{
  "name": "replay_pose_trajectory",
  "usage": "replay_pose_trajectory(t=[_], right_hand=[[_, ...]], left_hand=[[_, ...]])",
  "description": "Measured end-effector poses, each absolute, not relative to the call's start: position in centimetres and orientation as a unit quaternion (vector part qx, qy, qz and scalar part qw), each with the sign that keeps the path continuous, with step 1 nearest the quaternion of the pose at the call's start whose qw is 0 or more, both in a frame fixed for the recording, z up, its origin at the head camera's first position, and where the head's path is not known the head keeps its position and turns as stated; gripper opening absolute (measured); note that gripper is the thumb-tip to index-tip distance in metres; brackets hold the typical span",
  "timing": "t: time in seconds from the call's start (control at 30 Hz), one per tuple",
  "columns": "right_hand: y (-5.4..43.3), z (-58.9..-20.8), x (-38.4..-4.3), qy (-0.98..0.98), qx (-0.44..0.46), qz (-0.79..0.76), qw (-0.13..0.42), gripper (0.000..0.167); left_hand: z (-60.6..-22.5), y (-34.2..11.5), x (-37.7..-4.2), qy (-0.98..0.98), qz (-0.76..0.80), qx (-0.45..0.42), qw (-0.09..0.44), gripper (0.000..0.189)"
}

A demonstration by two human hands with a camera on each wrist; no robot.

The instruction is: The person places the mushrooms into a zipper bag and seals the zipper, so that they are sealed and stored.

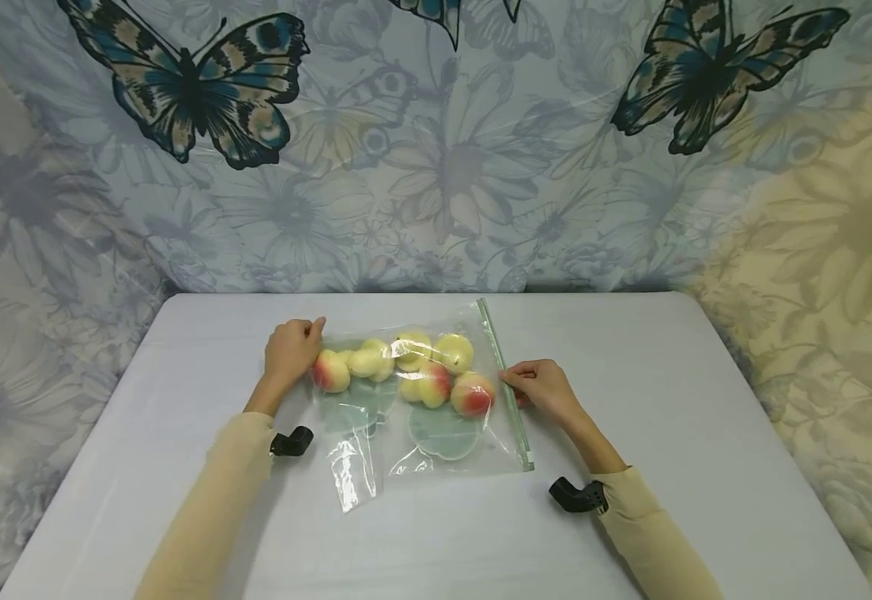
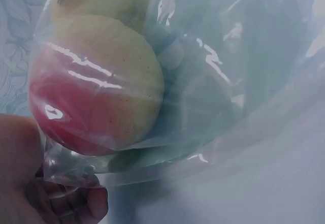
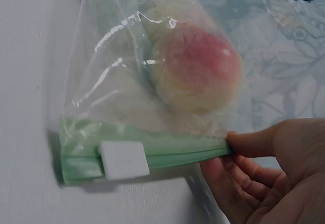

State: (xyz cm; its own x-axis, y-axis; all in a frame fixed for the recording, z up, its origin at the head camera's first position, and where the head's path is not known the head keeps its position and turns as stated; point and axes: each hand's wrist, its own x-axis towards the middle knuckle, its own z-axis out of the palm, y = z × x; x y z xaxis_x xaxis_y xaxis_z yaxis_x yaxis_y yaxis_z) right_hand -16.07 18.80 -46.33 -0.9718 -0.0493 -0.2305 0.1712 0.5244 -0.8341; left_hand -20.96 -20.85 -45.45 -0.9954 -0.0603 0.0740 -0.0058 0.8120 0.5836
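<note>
A clear zip bag [image 1: 496, 442] is spread between both hands, holding several yellow-and-red fruits [image 1: 473, 393] that look like peaches. My left hand [image 1: 292, 348] grips the bag's left end; in the left wrist view its curled fingers [image 2: 96, 203] are at a corner of the plastic, just below a red-cheeked fruit [image 2: 96, 84]. At the right end, my right hand [image 1: 544, 387] pinches the green zip strip [image 1: 507, 383] between thumb and fingers. The right wrist view shows a white slider [image 3: 124, 159] near the strip's other end. Pale green rounded patches [image 1: 445, 433] show on the bag.
The bag lies over a white table [image 1: 631, 350]. Patterned cloth with butterflies [image 1: 192, 92] hangs behind and at the sides. Black wrist camera mounts [image 1: 578, 496] jut from both sleeves. A loose plastic flap [image 1: 353, 475] hangs toward the front.
</note>
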Motion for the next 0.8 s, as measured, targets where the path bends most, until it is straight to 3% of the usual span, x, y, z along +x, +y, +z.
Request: replay_pose_trajectory(t=[0.13,0.3,0.63,0.8], right_hand=[[20.1,-45.9,-16.1,0.867,0.029,-0.485,0.111,0.032],[21.3,-45.8,-16.2,0.869,0.012,-0.481,0.116,0.035],[22.5,-45.4,-15.8,0.856,0.030,-0.496,0.139,0.035],[23.0,-45.5,-15.5,0.854,0.044,-0.501,0.129,0.037]], left_hand=[[-46.3,-19.9,-20.6,-0.920,-0.382,0.078,0.035,0.054],[-47.0,-18.8,-21.1,-0.900,-0.420,0.094,0.066,0.061],[-46.2,-17.5,-24.3,-0.934,-0.332,0.001,0.132,0.061],[-45.6,-16.8,-25.4,-0.924,-0.365,-0.045,0.102,0.049]])
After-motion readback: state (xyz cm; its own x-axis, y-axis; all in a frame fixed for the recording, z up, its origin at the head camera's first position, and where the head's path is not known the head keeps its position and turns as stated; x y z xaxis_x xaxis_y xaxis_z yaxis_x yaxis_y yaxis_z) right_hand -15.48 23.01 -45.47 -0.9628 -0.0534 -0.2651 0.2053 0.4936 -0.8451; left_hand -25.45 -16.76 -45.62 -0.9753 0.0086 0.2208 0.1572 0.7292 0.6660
